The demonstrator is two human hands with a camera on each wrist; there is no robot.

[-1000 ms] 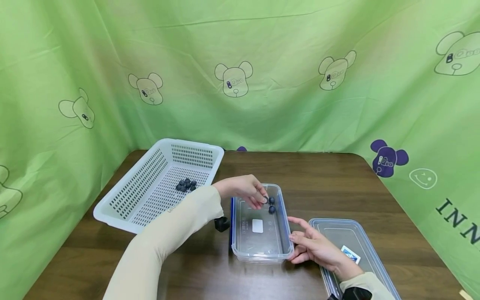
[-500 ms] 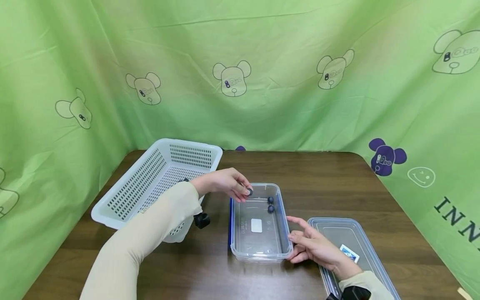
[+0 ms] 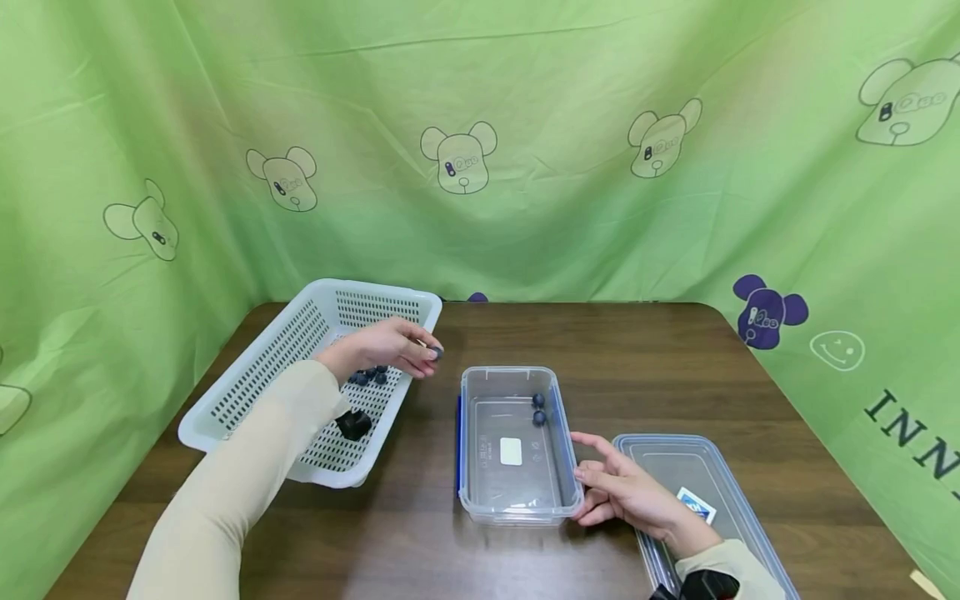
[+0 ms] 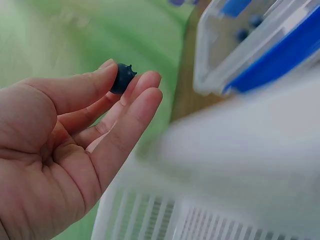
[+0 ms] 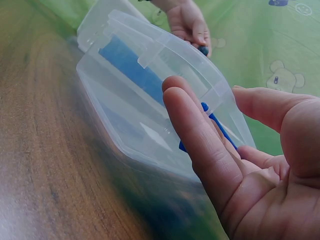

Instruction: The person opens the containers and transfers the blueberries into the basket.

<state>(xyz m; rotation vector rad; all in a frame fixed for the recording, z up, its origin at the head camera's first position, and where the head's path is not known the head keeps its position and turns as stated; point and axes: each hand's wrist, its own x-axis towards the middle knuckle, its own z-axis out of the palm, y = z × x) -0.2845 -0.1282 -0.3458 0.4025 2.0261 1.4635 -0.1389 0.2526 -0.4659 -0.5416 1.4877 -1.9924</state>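
Note:
My left hand (image 3: pixel 381 343) pinches a blueberry (image 4: pixel 123 79) between thumb and fingertips, above the right rim of the white slotted basket (image 3: pixel 258 387). Beneath that wrist several blueberries (image 3: pixel 381 377) lie on the basket floor, partly hidden by the arm. To the right stands a clear plastic container (image 3: pixel 513 492) without its lid, a blue clip along its left side. Two blueberries (image 3: pixel 539 418) sit near its far right corner. My right hand (image 3: pixel 630 492) rests against the container's right side with relaxed fingers, as the right wrist view (image 5: pixel 200 135) shows.
The clear lid (image 3: pixel 675 458), with a blue-and-white sticker, lies on the wooden table (image 3: pixel 600 358) under my right forearm. A green printed curtain (image 3: pixel 555 225) hangs behind the table and at both sides.
My left hand has moved left from over the container to the basket's right rim, carrying one blueberry out. Two blueberries stay in the container. My right hand keeps its place.

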